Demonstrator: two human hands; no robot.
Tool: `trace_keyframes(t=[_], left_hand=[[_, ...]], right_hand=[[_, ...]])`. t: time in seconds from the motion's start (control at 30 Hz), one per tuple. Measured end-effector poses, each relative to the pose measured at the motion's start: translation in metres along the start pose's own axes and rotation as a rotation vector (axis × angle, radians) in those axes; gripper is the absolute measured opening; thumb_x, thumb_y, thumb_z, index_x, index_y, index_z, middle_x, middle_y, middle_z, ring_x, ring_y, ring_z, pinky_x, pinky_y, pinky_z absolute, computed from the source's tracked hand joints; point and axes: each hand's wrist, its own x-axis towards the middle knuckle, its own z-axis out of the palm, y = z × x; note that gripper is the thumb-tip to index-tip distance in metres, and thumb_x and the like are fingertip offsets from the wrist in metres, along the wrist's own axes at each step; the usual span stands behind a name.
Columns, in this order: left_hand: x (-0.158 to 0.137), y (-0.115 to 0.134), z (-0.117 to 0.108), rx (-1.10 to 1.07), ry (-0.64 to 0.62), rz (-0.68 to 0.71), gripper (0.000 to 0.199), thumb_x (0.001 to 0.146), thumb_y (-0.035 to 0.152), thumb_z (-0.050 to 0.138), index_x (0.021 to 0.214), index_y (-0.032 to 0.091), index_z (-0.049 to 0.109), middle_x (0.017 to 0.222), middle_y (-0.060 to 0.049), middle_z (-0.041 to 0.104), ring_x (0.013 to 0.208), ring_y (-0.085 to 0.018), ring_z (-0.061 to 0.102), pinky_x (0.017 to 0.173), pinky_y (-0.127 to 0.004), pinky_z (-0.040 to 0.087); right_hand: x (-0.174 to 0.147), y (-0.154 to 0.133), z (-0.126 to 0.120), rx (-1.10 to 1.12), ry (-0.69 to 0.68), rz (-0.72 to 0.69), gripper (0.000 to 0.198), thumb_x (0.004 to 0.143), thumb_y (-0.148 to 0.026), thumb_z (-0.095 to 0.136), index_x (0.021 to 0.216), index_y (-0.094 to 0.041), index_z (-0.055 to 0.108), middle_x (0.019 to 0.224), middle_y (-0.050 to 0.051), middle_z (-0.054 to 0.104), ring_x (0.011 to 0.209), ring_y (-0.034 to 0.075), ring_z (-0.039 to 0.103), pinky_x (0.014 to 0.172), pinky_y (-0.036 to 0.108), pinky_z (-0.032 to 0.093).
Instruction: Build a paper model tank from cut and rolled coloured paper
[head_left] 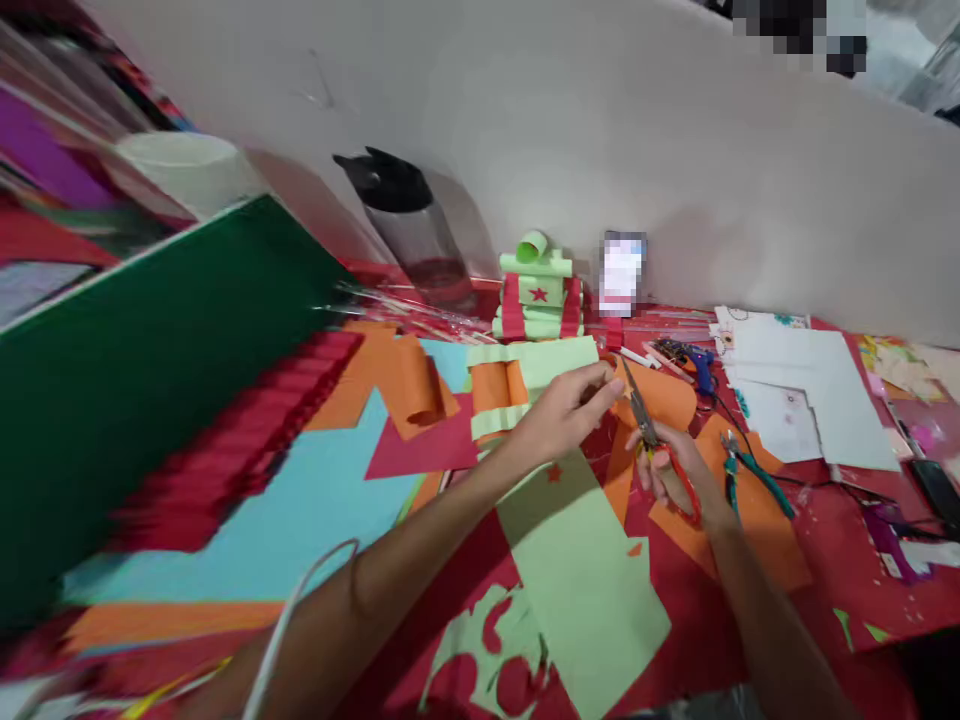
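My right hand [679, 465] grips a pair of scissors [640, 405] with red handles, blades pointing up and left. My left hand [574, 405] pinches what looks like a small orange paper piece [624, 382], close beside the blades. Beneath both hands spreads a light green paper sheet [585, 560], with a small orange star [554, 473] lying on it. Behind the left hand sits a green and orange paper roll piece [499, 395]. A stacked green paper model [536, 295] with red bands and a red star stands at the back.
A water bottle [420, 240] and a phone [622, 275] lean at the wall. Teal-handled pliers [757, 480], a blue glue gun [701, 368] and white sheets [810, 390] lie to the right. A dark green board [165, 370] rises at left; cut green scraps [487, 645] lie in front.
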Motion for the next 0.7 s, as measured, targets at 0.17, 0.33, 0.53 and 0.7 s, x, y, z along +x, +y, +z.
trace_keyframes(t=[0.17, 0.33, 0.53, 0.7], left_hand=[[-0.0014, 0.0006, 0.0014, -0.049, -0.003, -0.036, 0.042, 0.098, 0.058, 0.054, 0.080, 0.019, 0.052, 0.063, 0.005, 0.047, 0.056, -0.011, 0.047, 0.055, -0.026, 0.036], [-0.0027, 0.0058, 0.0015, -0.088, -0.003, -0.079, 0.042, 0.096, 0.058, 0.058, 0.081, 0.019, 0.053, 0.062, 0.005, 0.047, 0.055, -0.011, 0.047, 0.054, -0.025, 0.036], [-0.0021, 0.0047, 0.0023, -0.076, 0.012, -0.072, 0.041, 0.096, 0.057, 0.057, 0.082, 0.019, 0.053, 0.064, 0.004, 0.048, 0.055, -0.011, 0.047, 0.053, -0.025, 0.036], [-0.0016, 0.0042, 0.0007, -0.044, 0.004, -0.051, 0.040, 0.097, 0.056, 0.055, 0.081, 0.019, 0.054, 0.067, 0.004, 0.047, 0.057, -0.011, 0.046, 0.055, -0.026, 0.037]], right_hand=[[0.0003, -0.0021, 0.0038, -0.029, 0.007, -0.022, 0.076, 0.080, -0.089, 0.055, 0.106, -0.018, 0.061, 0.060, -0.005, 0.055, 0.037, 0.006, 0.038, 0.035, 0.017, 0.033], [-0.0006, 0.0003, 0.0020, -0.061, 0.013, -0.026, 0.076, 0.082, -0.088, 0.056, 0.111, -0.018, 0.061, 0.061, -0.005, 0.054, 0.041, 0.006, 0.038, 0.037, 0.017, 0.033], [-0.0012, -0.0017, 0.0004, -0.043, -0.008, -0.039, 0.081, 0.079, -0.091, 0.055, 0.112, -0.018, 0.061, 0.061, -0.005, 0.052, 0.044, 0.007, 0.038, 0.038, 0.017, 0.032], [-0.0015, -0.0034, -0.0019, -0.048, -0.033, -0.032, 0.087, 0.074, -0.095, 0.055, 0.113, -0.018, 0.062, 0.063, -0.004, 0.054, 0.045, 0.007, 0.038, 0.039, 0.017, 0.032]])
